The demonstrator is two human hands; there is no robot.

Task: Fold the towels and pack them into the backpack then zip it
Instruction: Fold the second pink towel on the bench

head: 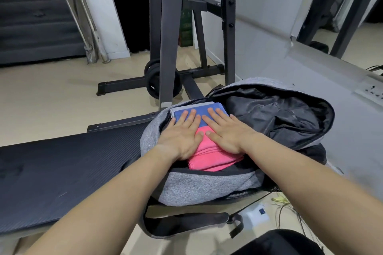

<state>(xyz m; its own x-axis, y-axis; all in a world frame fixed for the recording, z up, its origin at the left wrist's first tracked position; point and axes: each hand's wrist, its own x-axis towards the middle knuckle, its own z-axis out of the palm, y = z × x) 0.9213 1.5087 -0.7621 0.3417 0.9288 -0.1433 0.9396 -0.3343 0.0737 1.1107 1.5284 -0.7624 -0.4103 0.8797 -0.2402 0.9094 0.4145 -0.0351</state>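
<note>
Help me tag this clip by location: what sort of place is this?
Probably a home gym or small workout room: a black steel rack with weight plates at its foot, a ribbed black pad, and a wall mirror.

I see soft, even indoor light, fairly bright, with only weak shadows beneath the backpack (207,188) on the floor (51,97). The far doorway (126,6) is pure black. Wide-lens distortion bows the rack posts (169,33) and the wall edges, and the near right corner is smeared.
</note>
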